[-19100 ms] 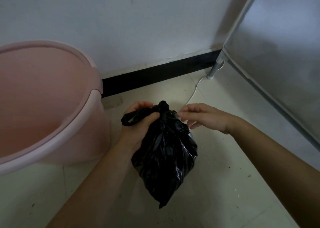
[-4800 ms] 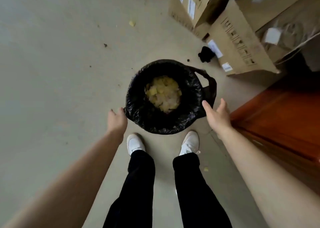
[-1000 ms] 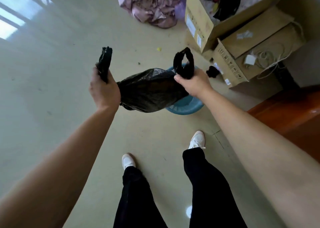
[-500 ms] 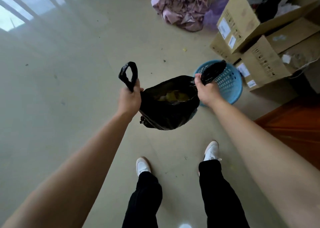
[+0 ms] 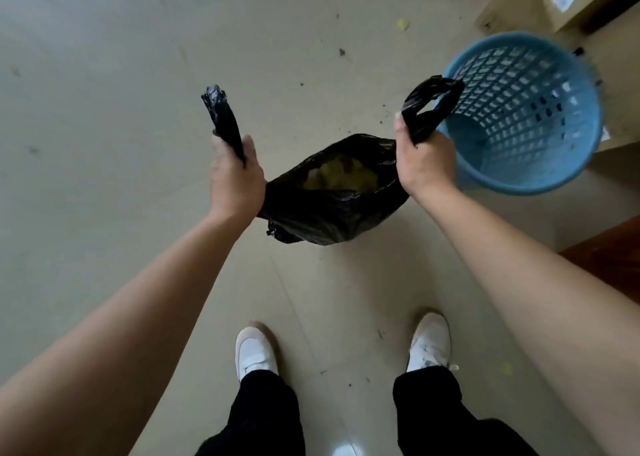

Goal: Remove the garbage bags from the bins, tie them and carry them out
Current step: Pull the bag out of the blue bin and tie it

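Observation:
A black garbage bag (image 5: pixel 325 209) hangs in the air between my two hands, its mouth open, with yellowish scraps visible inside. My left hand (image 5: pixel 235 178) is closed around the bag's left handle, which sticks up above the fist. My right hand (image 5: pixel 420 164) grips the right handle, whose loop stands above the thumb. The blue mesh bin (image 5: pixel 526 175) stands on the floor just right of my right hand, with no bag in it.
Cardboard boxes (image 5: pixel 554 1) sit at the top right behind the bin. A reddish wooden surface (image 5: pixel 609 268) lies at the right edge. My two white shoes (image 5: pixel 256 351) stand on the beige tiled floor below the bag. Small crumbs dot the floor.
The bag has moved left, away from the bin, and both hands still hold its handles. The view has tilted down, so the pink cloth pile has left the frame.

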`<state>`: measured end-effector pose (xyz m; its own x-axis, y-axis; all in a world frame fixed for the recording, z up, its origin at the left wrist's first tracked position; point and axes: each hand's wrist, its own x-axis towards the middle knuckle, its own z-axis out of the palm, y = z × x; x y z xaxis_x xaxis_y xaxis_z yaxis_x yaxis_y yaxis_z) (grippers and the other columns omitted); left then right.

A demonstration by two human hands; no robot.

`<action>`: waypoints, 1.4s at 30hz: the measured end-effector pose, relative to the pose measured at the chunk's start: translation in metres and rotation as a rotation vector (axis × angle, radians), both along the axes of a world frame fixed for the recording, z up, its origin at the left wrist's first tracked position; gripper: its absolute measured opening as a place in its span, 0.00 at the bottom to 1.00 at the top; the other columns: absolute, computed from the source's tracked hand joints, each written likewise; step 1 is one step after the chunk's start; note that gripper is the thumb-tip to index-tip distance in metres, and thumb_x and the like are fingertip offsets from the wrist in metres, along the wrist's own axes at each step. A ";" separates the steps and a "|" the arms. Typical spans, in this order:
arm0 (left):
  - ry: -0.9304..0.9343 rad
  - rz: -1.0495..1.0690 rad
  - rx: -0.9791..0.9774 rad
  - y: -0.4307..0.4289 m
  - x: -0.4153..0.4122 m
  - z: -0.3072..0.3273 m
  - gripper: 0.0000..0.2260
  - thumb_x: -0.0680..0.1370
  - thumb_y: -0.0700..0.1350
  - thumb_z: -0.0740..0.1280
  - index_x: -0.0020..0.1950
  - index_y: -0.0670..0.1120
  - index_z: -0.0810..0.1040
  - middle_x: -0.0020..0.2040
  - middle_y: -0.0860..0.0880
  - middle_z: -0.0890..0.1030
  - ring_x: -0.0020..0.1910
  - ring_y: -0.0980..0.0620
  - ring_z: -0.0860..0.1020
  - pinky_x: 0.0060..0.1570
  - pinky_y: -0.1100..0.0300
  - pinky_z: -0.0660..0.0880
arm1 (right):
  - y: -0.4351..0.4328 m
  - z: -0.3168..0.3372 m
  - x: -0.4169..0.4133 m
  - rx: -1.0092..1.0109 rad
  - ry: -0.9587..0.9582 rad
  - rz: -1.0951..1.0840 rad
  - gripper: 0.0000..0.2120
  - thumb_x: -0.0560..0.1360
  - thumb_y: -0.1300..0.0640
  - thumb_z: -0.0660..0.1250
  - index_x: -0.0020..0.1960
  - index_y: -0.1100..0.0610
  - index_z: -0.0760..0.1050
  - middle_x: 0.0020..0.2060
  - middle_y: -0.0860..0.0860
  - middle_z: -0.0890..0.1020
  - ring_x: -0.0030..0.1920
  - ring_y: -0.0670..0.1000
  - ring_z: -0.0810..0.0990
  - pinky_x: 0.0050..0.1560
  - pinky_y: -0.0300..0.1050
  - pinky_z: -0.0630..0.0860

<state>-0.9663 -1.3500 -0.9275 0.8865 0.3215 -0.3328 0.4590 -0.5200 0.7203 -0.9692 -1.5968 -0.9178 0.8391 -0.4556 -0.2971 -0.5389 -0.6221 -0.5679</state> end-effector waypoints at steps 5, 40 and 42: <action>0.028 0.022 0.036 -0.012 0.011 -0.063 0.24 0.82 0.48 0.60 0.74 0.40 0.57 0.63 0.38 0.73 0.62 0.38 0.73 0.56 0.54 0.68 | -0.003 -0.069 0.020 0.213 -0.011 0.085 0.23 0.80 0.39 0.60 0.59 0.58 0.75 0.49 0.50 0.79 0.49 0.50 0.75 0.51 0.42 0.68; -0.003 -0.001 -1.133 -0.025 0.089 -0.117 0.08 0.73 0.36 0.67 0.45 0.45 0.68 0.29 0.51 0.62 0.26 0.54 0.62 0.32 0.58 0.73 | -0.008 -0.128 0.063 0.020 -0.236 0.527 0.09 0.83 0.52 0.57 0.57 0.58 0.69 0.39 0.54 0.79 0.42 0.57 0.78 0.42 0.45 0.65; 0.015 -0.111 -0.981 -0.029 0.083 -0.128 0.16 0.72 0.34 0.73 0.56 0.42 0.72 0.29 0.51 0.66 0.25 0.54 0.63 0.34 0.57 0.74 | -0.015 -0.145 0.063 -0.041 -0.111 0.599 0.11 0.83 0.50 0.57 0.58 0.57 0.70 0.49 0.59 0.81 0.52 0.61 0.79 0.47 0.47 0.69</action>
